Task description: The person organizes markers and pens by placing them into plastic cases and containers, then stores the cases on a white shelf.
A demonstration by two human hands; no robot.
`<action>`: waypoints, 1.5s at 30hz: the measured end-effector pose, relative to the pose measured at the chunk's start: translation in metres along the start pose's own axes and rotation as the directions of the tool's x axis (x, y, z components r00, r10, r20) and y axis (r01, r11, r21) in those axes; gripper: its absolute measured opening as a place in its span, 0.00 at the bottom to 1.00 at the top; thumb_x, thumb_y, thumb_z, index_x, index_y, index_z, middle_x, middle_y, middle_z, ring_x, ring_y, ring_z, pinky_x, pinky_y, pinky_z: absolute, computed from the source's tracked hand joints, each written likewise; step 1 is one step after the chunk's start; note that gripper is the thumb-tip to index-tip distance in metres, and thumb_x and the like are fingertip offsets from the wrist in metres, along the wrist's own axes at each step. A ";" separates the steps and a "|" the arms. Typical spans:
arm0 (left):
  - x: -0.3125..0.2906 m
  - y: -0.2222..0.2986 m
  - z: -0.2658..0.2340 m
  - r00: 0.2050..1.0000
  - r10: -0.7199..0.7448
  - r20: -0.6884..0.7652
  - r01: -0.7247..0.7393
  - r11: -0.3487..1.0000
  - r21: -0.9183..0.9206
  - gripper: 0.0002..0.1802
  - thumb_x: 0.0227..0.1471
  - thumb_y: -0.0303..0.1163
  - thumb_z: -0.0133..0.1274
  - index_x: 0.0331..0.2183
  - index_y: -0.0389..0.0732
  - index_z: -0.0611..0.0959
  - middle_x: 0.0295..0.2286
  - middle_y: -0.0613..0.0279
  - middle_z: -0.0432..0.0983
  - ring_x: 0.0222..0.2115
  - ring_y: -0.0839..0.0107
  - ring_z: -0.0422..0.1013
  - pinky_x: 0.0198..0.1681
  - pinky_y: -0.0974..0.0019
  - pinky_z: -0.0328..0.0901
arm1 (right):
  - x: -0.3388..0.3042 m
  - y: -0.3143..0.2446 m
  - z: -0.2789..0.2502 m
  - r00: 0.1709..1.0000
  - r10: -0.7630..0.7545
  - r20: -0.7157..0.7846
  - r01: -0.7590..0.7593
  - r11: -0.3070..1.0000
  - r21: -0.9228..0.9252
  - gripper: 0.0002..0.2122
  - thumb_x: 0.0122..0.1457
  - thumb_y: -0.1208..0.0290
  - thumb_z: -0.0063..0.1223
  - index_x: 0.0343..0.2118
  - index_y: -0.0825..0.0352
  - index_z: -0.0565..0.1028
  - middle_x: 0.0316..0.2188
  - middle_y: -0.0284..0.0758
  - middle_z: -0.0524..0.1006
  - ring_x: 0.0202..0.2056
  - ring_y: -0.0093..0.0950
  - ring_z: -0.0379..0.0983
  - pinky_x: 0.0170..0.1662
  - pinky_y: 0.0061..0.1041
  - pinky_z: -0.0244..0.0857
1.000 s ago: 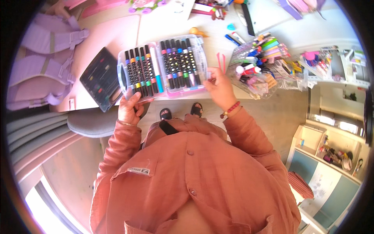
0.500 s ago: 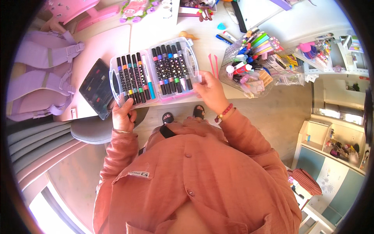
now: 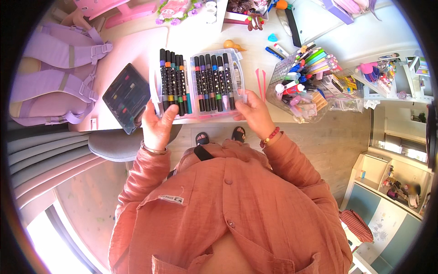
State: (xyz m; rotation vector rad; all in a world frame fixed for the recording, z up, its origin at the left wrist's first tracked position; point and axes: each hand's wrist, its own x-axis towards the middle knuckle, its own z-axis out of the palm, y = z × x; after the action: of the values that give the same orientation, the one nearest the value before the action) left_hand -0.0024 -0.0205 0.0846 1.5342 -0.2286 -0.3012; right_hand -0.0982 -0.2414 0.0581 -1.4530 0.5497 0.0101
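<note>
A clear plastic marker case [image 3: 240, 73] lies opened out at the desk's near edge. Black dotted markers [image 3: 211, 84] with coloured bands stand in rows in both halves. My left hand [image 3: 156, 125] grips the near left corner, its thumb on top beside the marker ends. That left half is tilted up toward the middle. With my right hand [image 3: 255, 114] I grip the near right corner, fingers partly hidden beneath it. A dark flat case [image 3: 127, 96] with a see-through lid lies left of my left hand. Two pink strips [image 3: 260, 84] lie just beyond my right hand.
A mesh basket [image 3: 279, 75] crammed with pens and stationery stands on the right of the desk. A lilac backpack [image 3: 54, 82] is at the left, a grey stool seat [image 3: 118, 146] below the desk edge. Farther back are a yellow gourd-shaped item [image 3: 232, 44] and a filled box [image 3: 237, 18].
My left hand has shifted right and tilted the case's left half upward, so the case looks narrower. My right hand still holds the right corner. The whole view has shifted slightly.
</note>
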 end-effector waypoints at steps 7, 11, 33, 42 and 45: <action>0.005 0.021 0.042 0.834 0.208 0.512 -0.533 0.546 0.646 0.41 0.29 0.42 0.64 0.48 0.38 0.69 0.47 0.48 0.63 0.48 0.52 0.61 0.47 0.61 0.62 | -0.002 -0.007 0.000 0.998 0.034 0.053 -0.044 0.983 0.181 0.17 0.57 0.62 0.44 0.43 0.71 0.66 0.31 0.34 0.69 0.26 0.22 0.70 0.28 0.19 0.68; 0.002 0.008 0.057 0.786 0.141 0.602 -0.606 0.372 0.703 0.36 0.31 0.43 0.62 0.45 0.42 0.72 0.49 0.52 0.61 0.52 0.54 0.56 0.47 0.60 0.62 | 0.003 -0.014 0.007 0.998 0.042 -0.056 -0.042 0.999 -0.011 0.17 0.53 0.62 0.52 0.37 0.72 0.68 0.26 0.34 0.72 0.24 0.19 0.68 0.23 0.19 0.67; -0.017 -0.003 0.021 0.926 -0.278 0.254 0.377 0.706 -0.599 0.25 0.39 0.19 0.56 0.42 0.42 0.69 0.26 0.67 0.72 0.18 0.82 0.66 0.12 0.82 0.53 | -0.023 -0.066 0.021 0.896 -0.437 0.076 0.439 0.848 -0.297 0.23 0.47 0.77 0.56 0.47 0.70 0.63 0.35 0.35 0.71 0.34 0.20 0.69 0.37 0.19 0.65; -0.029 -0.007 0.028 0.932 -0.256 0.257 0.361 0.709 -0.606 0.21 0.40 0.21 0.57 0.40 0.41 0.72 0.27 0.68 0.73 0.16 0.85 0.61 0.12 0.83 0.49 | -0.015 -0.082 0.049 0.664 -0.741 0.097 0.700 0.572 -0.427 0.22 0.41 0.79 0.57 0.43 0.67 0.68 0.32 0.38 0.71 0.33 0.36 0.70 0.34 0.28 0.64; -0.031 -0.010 0.025 0.927 -0.246 0.283 0.373 0.684 -0.627 0.22 0.41 0.20 0.56 0.41 0.40 0.71 0.29 0.66 0.73 0.19 0.83 0.64 0.15 0.82 0.54 | -0.016 -0.086 0.048 0.636 -0.752 0.172 0.715 0.491 -0.498 0.22 0.42 0.80 0.57 0.44 0.66 0.68 0.31 0.38 0.71 0.32 0.35 0.69 0.34 0.28 0.64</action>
State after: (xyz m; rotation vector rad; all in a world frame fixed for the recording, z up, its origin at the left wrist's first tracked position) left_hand -0.0402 -0.0342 0.0767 0.8024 0.0208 -0.7153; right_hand -0.0670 -0.2032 0.1452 -2.1581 -0.1031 -0.6346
